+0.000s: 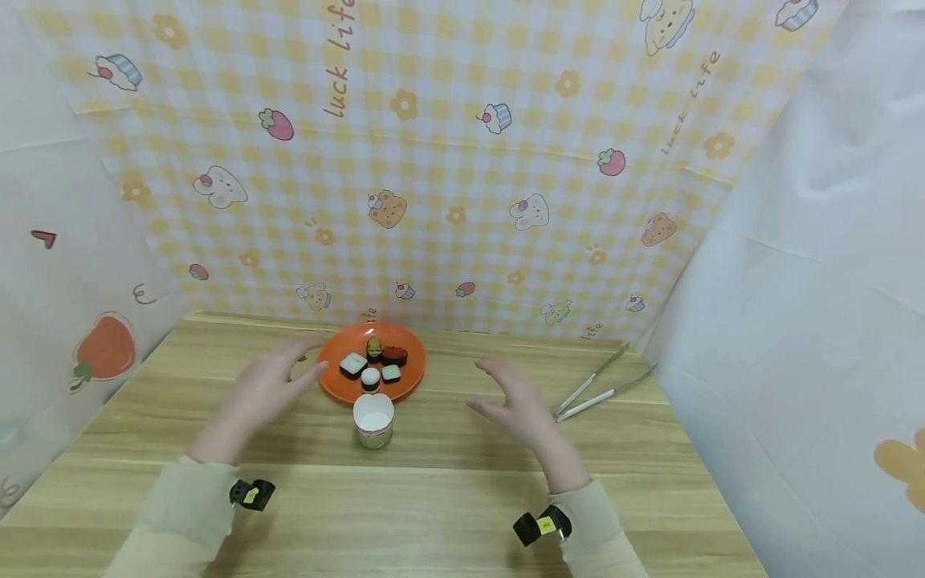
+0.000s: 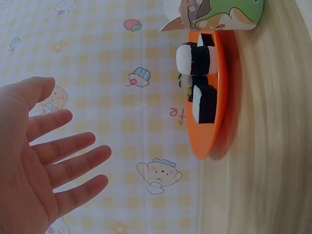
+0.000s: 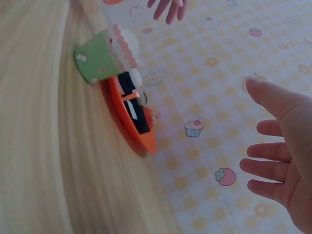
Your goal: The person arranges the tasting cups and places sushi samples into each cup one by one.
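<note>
An orange plate (image 1: 335, 387) carries several toy sushi pieces, among them a white-topped square roll (image 1: 353, 365), a red-topped piece (image 1: 394, 356) and a round white one (image 1: 371, 378). In front of the plate stands a green paper cup (image 1: 374, 433) with a white inside and a scalloped rim. My left hand (image 1: 268, 387) is held beside the plate's left edge, fingers spread and holding nothing. To the right of the plate, my right hand (image 1: 515, 405) hovers over the table with its fingers apart, also holding nothing. Both palms face inward.
Metal tongs (image 1: 594, 398) lie spread on the wooden table (image 1: 376, 514), to the right of my right hand. A yellow checked cloth (image 1: 448, 160) hangs behind the table, with pale cloths (image 1: 817, 321) at the sides. Each sleeve has a small black camera (image 1: 252, 494) at the wrist.
</note>
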{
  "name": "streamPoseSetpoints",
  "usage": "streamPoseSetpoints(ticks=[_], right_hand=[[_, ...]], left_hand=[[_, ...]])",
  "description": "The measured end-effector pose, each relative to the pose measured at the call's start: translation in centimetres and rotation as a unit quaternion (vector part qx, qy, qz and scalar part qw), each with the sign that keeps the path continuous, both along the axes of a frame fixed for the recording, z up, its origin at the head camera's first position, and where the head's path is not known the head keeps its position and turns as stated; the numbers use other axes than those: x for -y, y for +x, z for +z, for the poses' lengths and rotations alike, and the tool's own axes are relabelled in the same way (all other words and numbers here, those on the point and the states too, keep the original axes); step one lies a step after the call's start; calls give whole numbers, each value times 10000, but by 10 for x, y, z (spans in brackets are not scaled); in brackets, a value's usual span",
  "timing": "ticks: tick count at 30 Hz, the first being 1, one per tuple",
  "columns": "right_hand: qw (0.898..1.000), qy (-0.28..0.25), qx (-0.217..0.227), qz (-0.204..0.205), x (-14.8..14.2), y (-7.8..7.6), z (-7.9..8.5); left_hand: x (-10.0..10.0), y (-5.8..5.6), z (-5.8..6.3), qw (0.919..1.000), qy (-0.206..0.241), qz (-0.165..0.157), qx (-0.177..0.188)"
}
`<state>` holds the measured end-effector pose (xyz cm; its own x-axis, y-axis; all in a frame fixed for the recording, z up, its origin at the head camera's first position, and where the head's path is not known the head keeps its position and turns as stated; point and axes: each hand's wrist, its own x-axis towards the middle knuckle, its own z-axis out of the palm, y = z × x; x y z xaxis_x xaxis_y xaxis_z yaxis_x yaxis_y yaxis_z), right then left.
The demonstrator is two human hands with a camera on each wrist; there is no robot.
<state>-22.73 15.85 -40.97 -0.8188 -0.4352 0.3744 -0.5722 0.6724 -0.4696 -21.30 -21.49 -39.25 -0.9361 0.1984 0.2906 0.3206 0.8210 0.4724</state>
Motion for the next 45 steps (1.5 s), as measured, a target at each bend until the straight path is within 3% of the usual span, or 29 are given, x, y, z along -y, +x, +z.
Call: streamPoseSetpoints(ticks=[18, 31, 45], right_hand=[[9934, -400, 1074, 16, 39, 11, -32], [9924, -241, 1205, 89, 56, 14, -55], [9849, -617, 1600, 259, 79, 16, -72]], left_hand=[[-14, 4, -21, 9988, 443, -5, 214], [-26, 8, -41, 9953, 851, -181, 427], [-38, 8, -54, 9920, 929, -280, 807]])
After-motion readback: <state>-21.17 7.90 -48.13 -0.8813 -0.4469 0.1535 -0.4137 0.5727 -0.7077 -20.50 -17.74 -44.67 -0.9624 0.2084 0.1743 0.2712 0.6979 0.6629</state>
